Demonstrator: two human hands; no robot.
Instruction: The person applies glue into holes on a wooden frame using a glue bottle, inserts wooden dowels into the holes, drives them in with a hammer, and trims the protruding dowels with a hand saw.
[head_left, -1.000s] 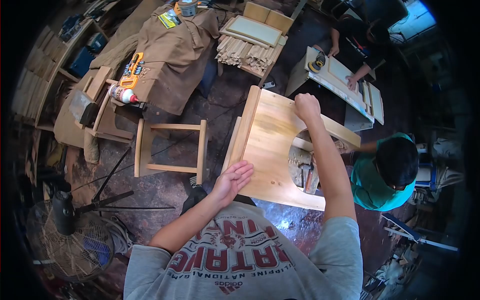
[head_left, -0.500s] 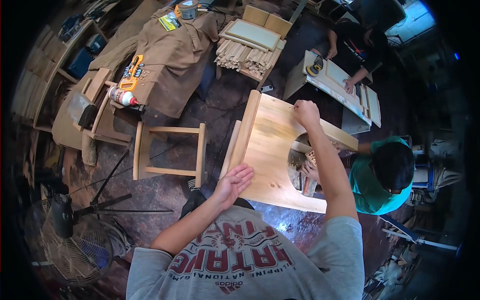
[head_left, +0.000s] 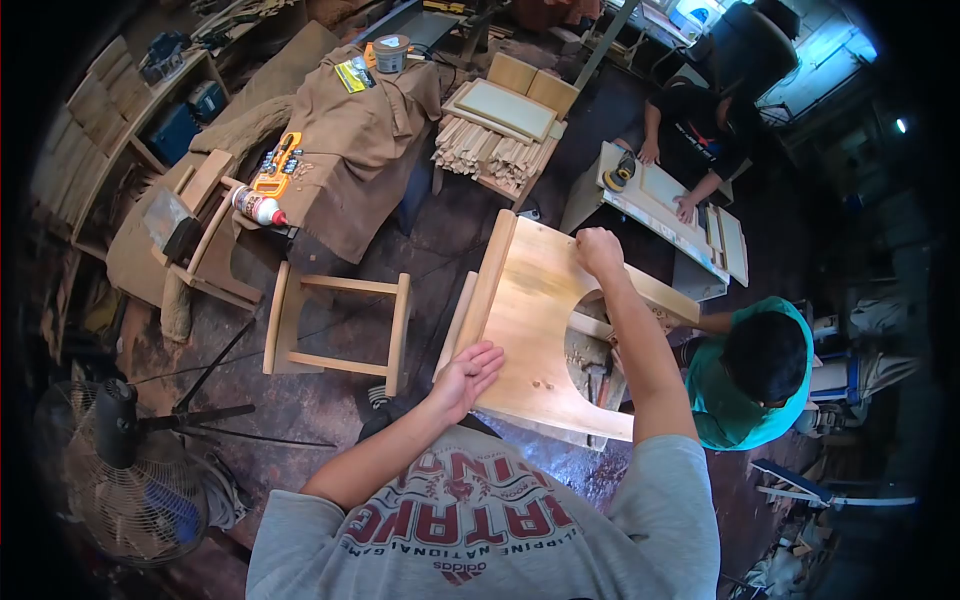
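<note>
A pale wooden panel (head_left: 535, 300) with a curved cutout and a rounded rail (head_left: 492, 285) along its left side lies tilted in front of me. It looks like part of a piece of furniture. My right hand (head_left: 601, 252) is closed over its far edge, the curled fingertips partly hidden. Against the near left part of the panel rests my left hand (head_left: 473, 374), palm turned up and fingers stretched out. A second rail (head_left: 456, 325) runs just left of the first. Through the cutout, some tools show below, too small to name with certainty.
Left of the panel stands a small wooden frame (head_left: 345, 285). A fan (head_left: 130, 490) is at lower left. A cloth-covered table (head_left: 350, 150) carries a glue bottle (head_left: 258, 207). A person in green (head_left: 745, 380) is close on the right; another works at a bench (head_left: 660, 225) behind.
The view has shifted, so the panel and surroundings sit lower in the picture. Both hands keep nearly the same places on the panel. The person at the back has moved a hand away from the sander.
</note>
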